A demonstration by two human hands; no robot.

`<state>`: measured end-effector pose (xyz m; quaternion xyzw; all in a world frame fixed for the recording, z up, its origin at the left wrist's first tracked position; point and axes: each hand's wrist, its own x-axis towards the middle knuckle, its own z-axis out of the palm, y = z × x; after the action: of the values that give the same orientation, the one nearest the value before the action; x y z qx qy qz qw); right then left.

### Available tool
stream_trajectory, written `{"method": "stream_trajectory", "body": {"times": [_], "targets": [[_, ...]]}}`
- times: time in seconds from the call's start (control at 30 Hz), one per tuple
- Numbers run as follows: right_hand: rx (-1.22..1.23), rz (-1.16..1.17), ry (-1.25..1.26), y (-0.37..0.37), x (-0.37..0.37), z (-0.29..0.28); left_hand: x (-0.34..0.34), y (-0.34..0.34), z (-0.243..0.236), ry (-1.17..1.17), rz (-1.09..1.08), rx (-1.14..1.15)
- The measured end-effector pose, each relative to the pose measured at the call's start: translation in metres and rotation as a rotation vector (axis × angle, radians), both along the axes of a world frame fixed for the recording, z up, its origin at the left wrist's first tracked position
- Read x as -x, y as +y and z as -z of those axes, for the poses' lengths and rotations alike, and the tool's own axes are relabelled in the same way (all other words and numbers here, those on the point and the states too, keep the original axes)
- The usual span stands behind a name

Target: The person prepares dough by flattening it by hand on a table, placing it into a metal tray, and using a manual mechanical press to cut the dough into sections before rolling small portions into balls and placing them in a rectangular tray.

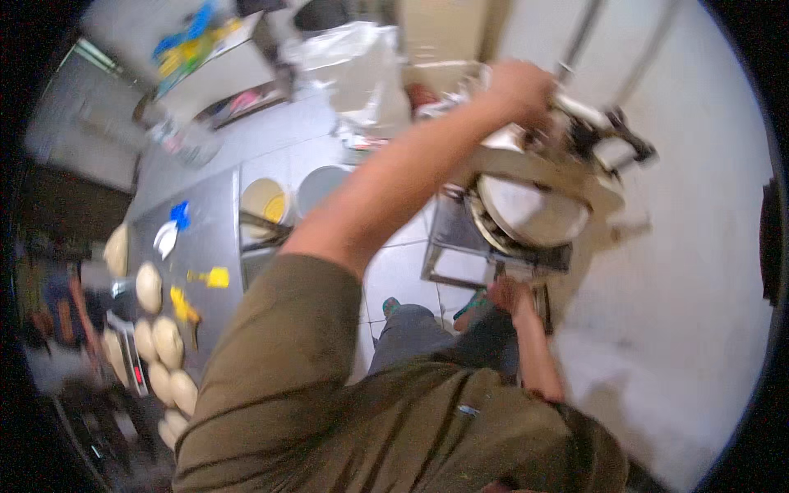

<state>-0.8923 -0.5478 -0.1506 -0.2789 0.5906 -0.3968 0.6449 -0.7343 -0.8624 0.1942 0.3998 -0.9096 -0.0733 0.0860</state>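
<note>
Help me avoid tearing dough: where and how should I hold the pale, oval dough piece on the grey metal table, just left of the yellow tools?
Probably across its middle, from above and its right: the dough piece is longer than wide, so its narrower width suits a grip, and a gap separates its right side from the nearest yellow tool.

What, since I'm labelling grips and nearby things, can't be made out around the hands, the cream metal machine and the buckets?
Left hand: head view, motion blur hides how its fingers meet the cream metal machine.
Right hand: head view, its small, blurred fingers hide whatever it may hold.
Grey round bucket: head view, partly covered by the left arm.
Yellow contents of the cream round bucket: head view, too small and blurred to identify.
</note>
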Motion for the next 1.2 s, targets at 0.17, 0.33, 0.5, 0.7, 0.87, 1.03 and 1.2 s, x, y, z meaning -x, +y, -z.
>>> {"method": "stream_trajectory", "body": {"times": [0.17, 0.33, 0.5, 0.7, 0.87, 1.03, 1.2], "targets": [[0.014, 0.499, -0.751, -0.052, 0.020, 0.100, -0.007, -0.010, -0.001, 0.003, 0.013, 0.087], [-0.029, 0.654, -0.665, -0.038, -0.030, 0.096, -0.014, 0.000, 0.011, -0.085, -0.115, 0.184], [0.164, 0.516, -0.248, -0.045, 0.013, 0.159, 0.002, 0.067, 0.060, 0.325, -0.028, 0.525], [-0.220, 0.748, -0.673, 0.036, 0.050, 0.122, -0.178, 0.360, 0.226, 0.118, -0.439, 0.006], [-0.319, 0.637, -0.482, 0.143, 0.094, 0.051, -0.342, 0.752, 0.262, -0.516, -1.472, -0.090], [-0.144, 0.226, -0.604, 0.214, 0.108, -0.033, -0.419, 0.966, 0.267, -0.033, -2.282, -0.508], [-0.138, -0.422, -0.376, 0.209, 0.098, -0.030, -0.371, 0.919, 0.247, -0.190, -2.311, -0.572]]}}
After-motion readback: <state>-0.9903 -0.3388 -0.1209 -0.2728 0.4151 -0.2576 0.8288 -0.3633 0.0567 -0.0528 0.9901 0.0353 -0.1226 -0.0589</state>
